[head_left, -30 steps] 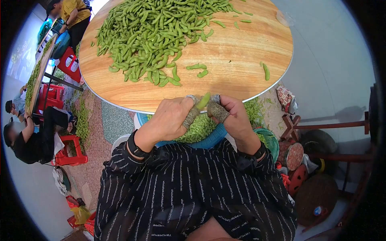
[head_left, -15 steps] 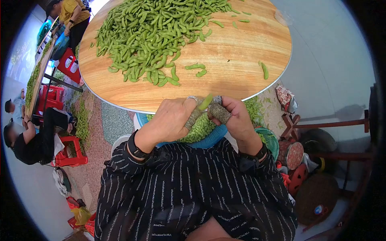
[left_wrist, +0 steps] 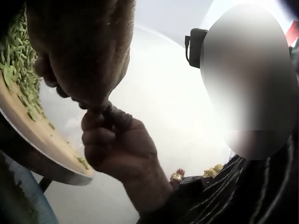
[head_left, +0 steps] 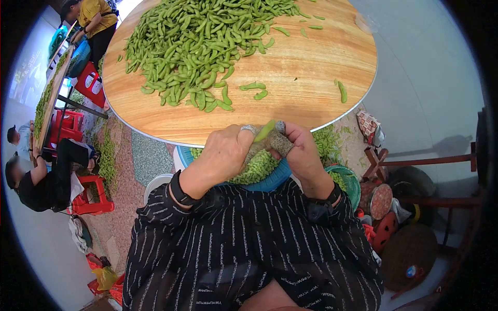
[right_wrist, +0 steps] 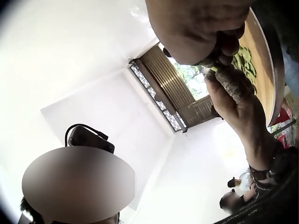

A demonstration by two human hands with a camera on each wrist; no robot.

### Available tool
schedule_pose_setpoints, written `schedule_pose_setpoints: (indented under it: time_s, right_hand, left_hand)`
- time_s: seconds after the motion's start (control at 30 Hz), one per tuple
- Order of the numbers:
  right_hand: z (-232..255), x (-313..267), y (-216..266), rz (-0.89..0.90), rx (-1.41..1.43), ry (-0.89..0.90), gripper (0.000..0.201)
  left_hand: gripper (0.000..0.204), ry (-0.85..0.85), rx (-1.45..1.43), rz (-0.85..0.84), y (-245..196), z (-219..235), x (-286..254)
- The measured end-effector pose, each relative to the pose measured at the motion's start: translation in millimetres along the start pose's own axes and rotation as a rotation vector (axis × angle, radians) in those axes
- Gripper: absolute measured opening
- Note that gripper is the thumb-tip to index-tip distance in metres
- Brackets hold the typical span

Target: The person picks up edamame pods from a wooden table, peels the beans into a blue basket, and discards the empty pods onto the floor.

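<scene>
In the head view, both hands meet over the near edge of the round table, with a green soybean pod (head_left: 265, 129) between them. My left hand (head_left: 220, 153) pinches the pod between thumb and fingers. Curled fingers of my right hand (head_left: 306, 158) pinch it from the other side, thumb pressed close to the left thumb. Grey knitted sleeves (head_left: 281, 144) cover thumbs and index fingers. Directly below is a blue basin (head_left: 282, 173) of shelled green beans (head_left: 259, 168). In the right wrist view, the two hands' fingertips come together and mostly hide the pod.
A large heap of pods (head_left: 192, 46) covers the far left of the wooden table (head_left: 311, 62), with a few loose pods nearer. A green basket (head_left: 346, 181) stands at right, near wooden stools (head_left: 410, 254). People sit and stand at another table (head_left: 52, 98) on the left.
The pod stays between both hands and now leans slightly more to the left. Both hands keep nearly the same place, the right thumb shifting closer to the left. The heap is unchanged.
</scene>
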State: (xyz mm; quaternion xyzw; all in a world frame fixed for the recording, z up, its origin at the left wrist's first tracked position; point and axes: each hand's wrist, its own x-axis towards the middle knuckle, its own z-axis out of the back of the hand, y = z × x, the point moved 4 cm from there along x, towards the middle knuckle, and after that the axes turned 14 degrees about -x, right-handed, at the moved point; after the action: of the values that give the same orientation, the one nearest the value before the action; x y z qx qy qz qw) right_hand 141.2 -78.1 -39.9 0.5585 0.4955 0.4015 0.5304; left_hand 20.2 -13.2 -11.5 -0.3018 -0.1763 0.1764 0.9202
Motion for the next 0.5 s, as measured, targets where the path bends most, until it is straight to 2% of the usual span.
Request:
schedule_pose_setpoints:
  time_s: [0.07, 0.13, 0.17, 0.23, 0.27, 0.33, 0.37, 0.43, 0.5]
  right_hand:
    - [0, 1, 0, -0.005, 0.03, 0.031, 0.011]
    - [0, 2, -5, -0.013, 0.06, 0.063, 0.011]
    - [0, 2, -11, 0.005, 0.061, 0.074, 0.011]
    - [-1, 3, -13, 0.023, 0.062, 0.086, 0.012]
    - [-1, 3, -10, 0.046, 0.037, 0.079, 0.013]
    - [-1, 4, -8, 0.073, 0.011, 0.071, 0.013]
    - [0, 4, -9, 0.105, -0.002, 0.079, 0.014]
    - [3, 5, -10, 0.136, -0.015, 0.09, 0.015]
    - [5, 7, -10, 0.132, -0.058, 0.144, 0.016]
  left_hand:
    - [0.028, -0.037, 0.023, -0.029, 3, -2, 1]
    - [0.026, -0.107, -0.219, -0.075, 3, -2, 2]
    - [0.026, -0.108, -0.219, -0.075, 6, -4, 2]
    - [0.023, -0.144, -0.638, -0.031, 14, -8, 0]
    - [0.023, -0.145, -0.638, -0.03, 18, -11, -1]
    - [0.025, -0.11, -0.978, 0.157, 30, -18, -4]
    - [0.025, -0.11, -0.976, 0.156, 31, -16, -4]
    - [0.026, 0.09, -1.862, 0.554, 33, -30, -8]
    - [0.027, 0.09, -1.89, 0.553, 33, -32, -9]
